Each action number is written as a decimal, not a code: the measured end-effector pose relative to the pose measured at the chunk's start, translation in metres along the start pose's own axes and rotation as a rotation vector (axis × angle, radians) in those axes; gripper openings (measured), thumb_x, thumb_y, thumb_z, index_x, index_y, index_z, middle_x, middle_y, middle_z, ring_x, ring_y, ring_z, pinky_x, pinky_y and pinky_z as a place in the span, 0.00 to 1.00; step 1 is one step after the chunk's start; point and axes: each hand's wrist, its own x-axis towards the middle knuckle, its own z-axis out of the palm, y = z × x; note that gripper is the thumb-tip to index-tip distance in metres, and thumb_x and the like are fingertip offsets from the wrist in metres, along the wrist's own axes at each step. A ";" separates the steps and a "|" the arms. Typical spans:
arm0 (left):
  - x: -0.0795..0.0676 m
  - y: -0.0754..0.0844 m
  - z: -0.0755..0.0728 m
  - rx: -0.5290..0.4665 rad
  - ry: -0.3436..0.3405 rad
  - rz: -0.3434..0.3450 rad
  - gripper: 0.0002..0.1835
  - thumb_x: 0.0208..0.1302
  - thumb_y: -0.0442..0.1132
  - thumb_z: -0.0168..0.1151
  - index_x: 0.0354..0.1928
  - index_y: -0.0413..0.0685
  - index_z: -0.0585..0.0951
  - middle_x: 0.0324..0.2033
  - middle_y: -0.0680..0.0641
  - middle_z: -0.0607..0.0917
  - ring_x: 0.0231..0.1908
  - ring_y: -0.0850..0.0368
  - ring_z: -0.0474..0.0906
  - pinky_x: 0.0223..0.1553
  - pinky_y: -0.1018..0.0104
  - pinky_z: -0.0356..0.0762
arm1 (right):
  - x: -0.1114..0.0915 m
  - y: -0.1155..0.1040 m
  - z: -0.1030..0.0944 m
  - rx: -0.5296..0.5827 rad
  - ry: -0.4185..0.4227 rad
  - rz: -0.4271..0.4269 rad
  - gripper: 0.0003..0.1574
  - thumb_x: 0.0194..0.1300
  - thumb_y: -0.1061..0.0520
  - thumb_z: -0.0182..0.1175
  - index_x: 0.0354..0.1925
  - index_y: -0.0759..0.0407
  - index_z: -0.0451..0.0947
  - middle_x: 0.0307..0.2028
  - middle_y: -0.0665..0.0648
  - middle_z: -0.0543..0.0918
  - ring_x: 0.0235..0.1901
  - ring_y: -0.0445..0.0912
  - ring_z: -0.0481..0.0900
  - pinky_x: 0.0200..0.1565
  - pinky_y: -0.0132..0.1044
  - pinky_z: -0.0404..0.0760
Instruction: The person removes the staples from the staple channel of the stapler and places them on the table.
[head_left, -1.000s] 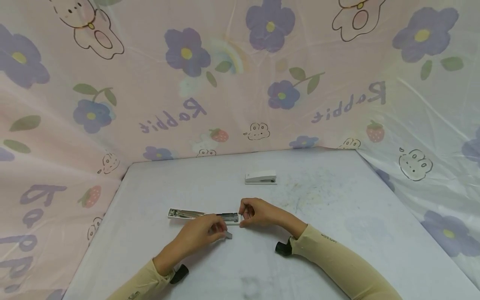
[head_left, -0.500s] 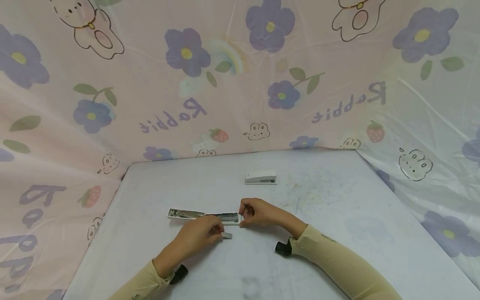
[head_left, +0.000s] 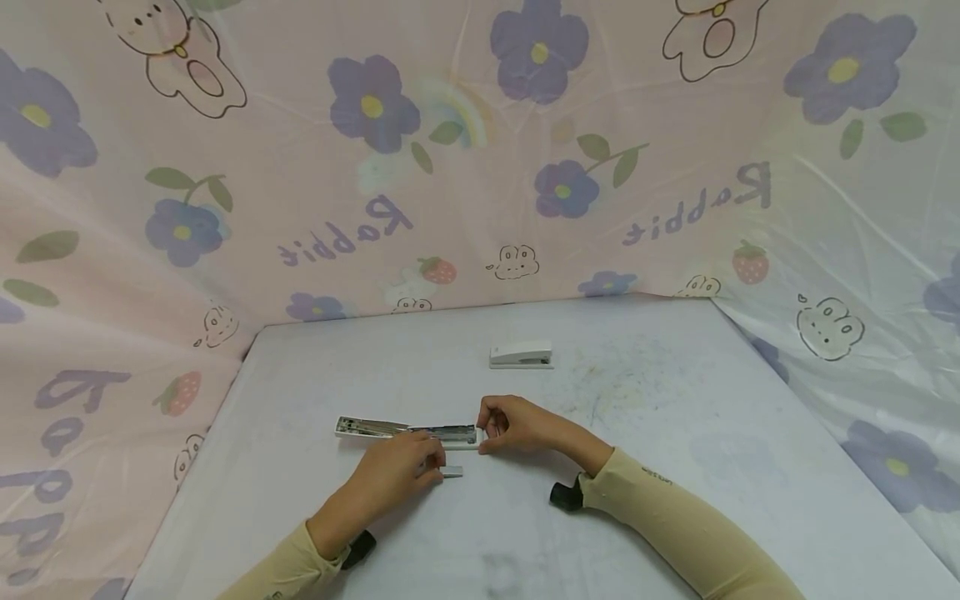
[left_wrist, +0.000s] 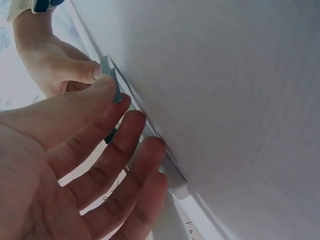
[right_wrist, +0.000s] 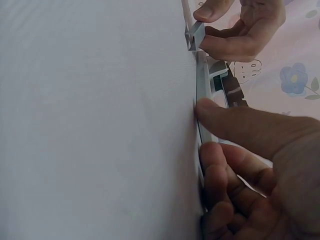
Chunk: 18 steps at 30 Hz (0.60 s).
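Observation:
An opened white stapler (head_left: 375, 427) lies lengthwise on the white table, its top swung back to the left and its metal staple channel (head_left: 454, 433) bared. My right hand (head_left: 517, 425) grips the stapler's right end between thumb and fingers. Just in front of the channel, my left hand (head_left: 397, 468) pinches a short grey strip of staples (head_left: 452, 472) between thumb and index finger. In the left wrist view the strip (left_wrist: 116, 86) sticks out past the thumb, with the other fingers loosely bent. The right wrist view shows the strip's U-shaped end (right_wrist: 194, 37).
A second white stapler (head_left: 521, 355), closed, stands farther back on the table (head_left: 637, 400). A printed curtain (head_left: 465, 183) hangs behind the table and along both sides. Smudges mark the tabletop right of the second stapler.
My left hand has shifted slightly left, and the strip of staples has turned nearly level, with more of it showing past the fingertips. The right hand and the stapler have stayed in place.

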 end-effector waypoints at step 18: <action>0.001 0.001 0.003 0.058 0.004 -0.015 0.10 0.61 0.44 0.82 0.36 0.56 0.86 0.33 0.59 0.83 0.36 0.61 0.82 0.35 0.65 0.79 | 0.001 0.004 0.001 0.002 0.004 0.006 0.17 0.64 0.59 0.80 0.43 0.57 0.79 0.30 0.47 0.81 0.28 0.39 0.74 0.33 0.31 0.73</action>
